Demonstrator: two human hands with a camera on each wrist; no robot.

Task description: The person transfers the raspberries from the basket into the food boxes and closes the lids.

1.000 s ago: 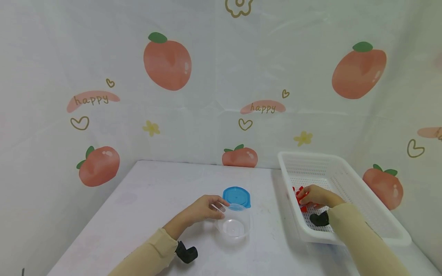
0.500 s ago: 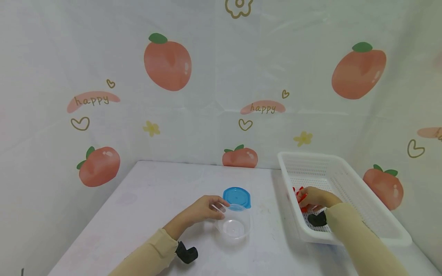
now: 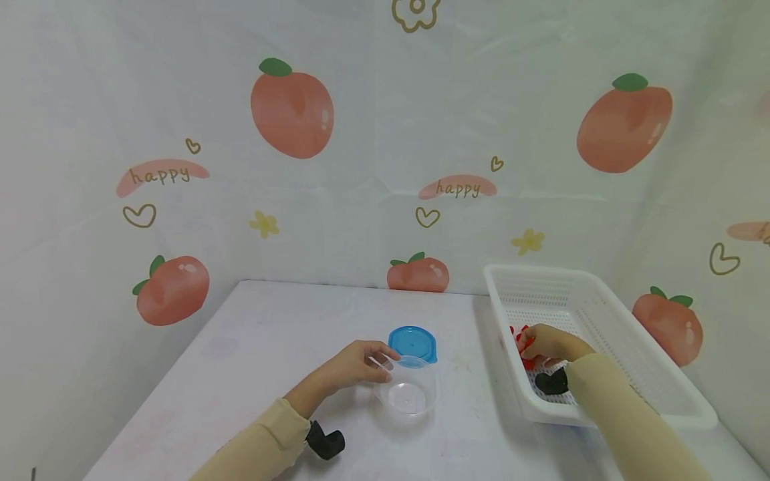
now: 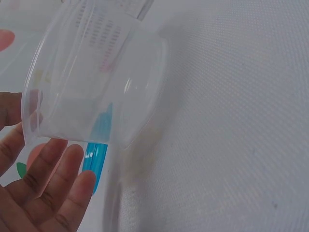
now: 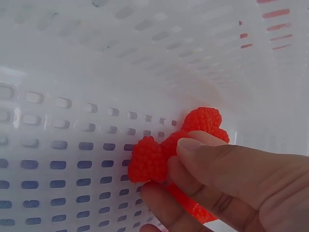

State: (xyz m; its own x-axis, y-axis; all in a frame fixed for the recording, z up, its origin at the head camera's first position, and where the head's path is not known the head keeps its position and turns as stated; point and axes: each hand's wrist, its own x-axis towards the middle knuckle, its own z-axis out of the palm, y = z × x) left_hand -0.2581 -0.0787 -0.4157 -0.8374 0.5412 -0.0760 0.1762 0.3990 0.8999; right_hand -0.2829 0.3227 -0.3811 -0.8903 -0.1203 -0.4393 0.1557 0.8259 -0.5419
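In the head view my left hand (image 3: 361, 364) holds the rim of a clear round plastic tub (image 3: 408, 401) on the table. The left wrist view shows the thumb and forefinger at the tub's rim, the other fingers spread beside its wall. A blue lid (image 3: 414, 342) lies just behind the tub. My right hand (image 3: 553, 344) reaches into the white basket (image 3: 502, 334) at the right. In the right wrist view its thumb and fingers pinch a red raspberry (image 5: 171, 144), partly hidden by the thumb. Another raspberry (image 5: 147, 162) touches the fingers, and more raspberries (image 5: 203, 120) lie behind.
The basket has high, slotted walls around my right hand. Black wrist devices, one at the left cuff (image 3: 325, 441) and one at the right (image 3: 552, 382), hang below the wrists. A printed white curtain (image 3: 361, 133) stands behind the white table (image 3: 265, 334).
My right hand has shifted slightly to the left among the raspberries, and its fingers have drawn closer around one. The left hand, tub and lid have stayed still.
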